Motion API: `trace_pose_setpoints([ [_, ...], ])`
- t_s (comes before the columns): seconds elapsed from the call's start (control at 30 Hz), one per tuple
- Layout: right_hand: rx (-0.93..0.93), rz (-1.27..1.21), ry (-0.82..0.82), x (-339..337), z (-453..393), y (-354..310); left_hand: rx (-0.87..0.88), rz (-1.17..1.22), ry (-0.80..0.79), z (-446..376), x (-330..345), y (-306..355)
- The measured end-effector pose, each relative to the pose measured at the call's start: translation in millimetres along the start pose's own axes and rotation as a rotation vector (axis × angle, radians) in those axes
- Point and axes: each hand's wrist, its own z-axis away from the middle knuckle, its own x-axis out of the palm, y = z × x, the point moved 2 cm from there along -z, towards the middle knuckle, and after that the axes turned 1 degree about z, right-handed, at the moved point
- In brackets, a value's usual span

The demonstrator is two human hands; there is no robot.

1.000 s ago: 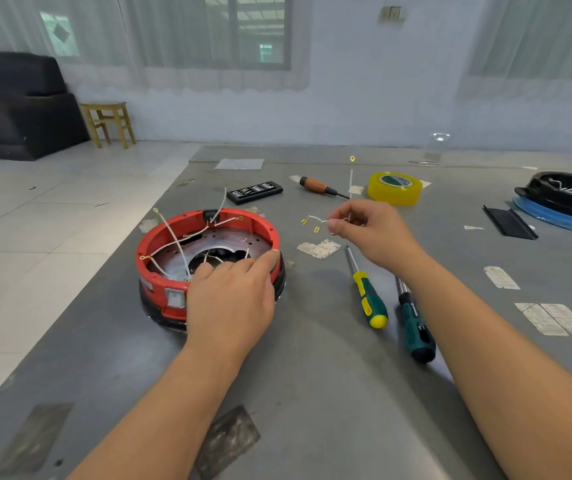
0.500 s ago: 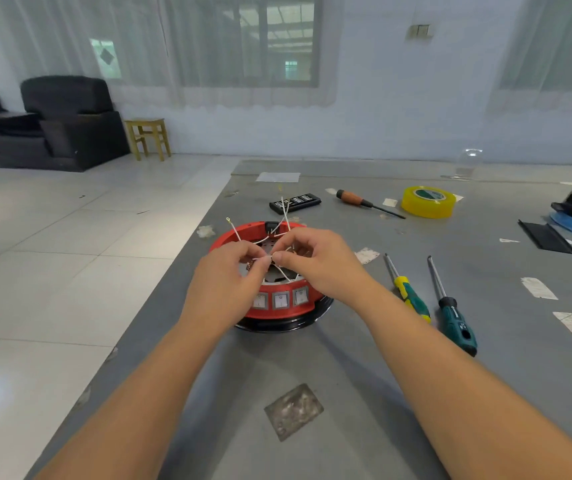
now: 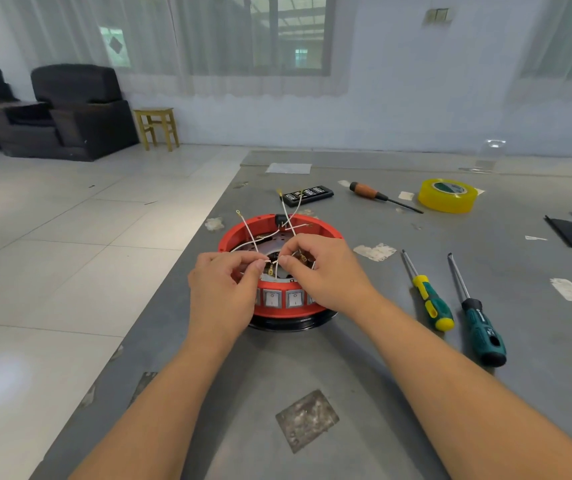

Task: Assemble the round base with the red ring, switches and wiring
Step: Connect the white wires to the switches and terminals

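I am looking down at the round base (image 3: 288, 320), which is sitting near the left edge of the tabletop (image 3: 364, 375) with the red ring (image 3: 239, 233) seated on it and rocker switches (image 3: 283, 298) facing me along its near wall; my left hand (image 3: 220, 289) is hovering over the near left rim, thumb and forefinger pinching a thin white wire (image 3: 250, 233); my right hand (image 3: 326, 271) is reaching in from the near right rim, its fingers curled and pinching wiring just beside the left fingertips; several more white wires are sticking up out of the ring, tipped with small yellow terminals; right of the base a yellow-and-green screwdriver (image 3: 430, 299) and a dark green screwdriver (image 3: 478, 323) are lying side by side; toward the far edge an orange-handled screwdriver (image 3: 373, 194), a roll of yellow tape (image 3: 447, 195) and a black bit case (image 3: 309, 195) are resting.
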Motion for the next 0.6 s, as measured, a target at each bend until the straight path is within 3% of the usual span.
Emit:
trace_pose_setpoints([
  [0.17,0.025,-0.038,0.025,-0.9,3.8,-1.2,-0.084,0.089,0.034,-0.2,6.4,4.7],
  [0.3,0.062,-0.126,-0.085,-8.7,2.8,-1.5,-0.143,0.107,0.074,0.2,2.2,4.4],
  [0.6,0.111,-0.290,-0.056,-15.0,0.8,-5.0,0.099,-0.112,0.007,7.6,5.5,7.8],
])
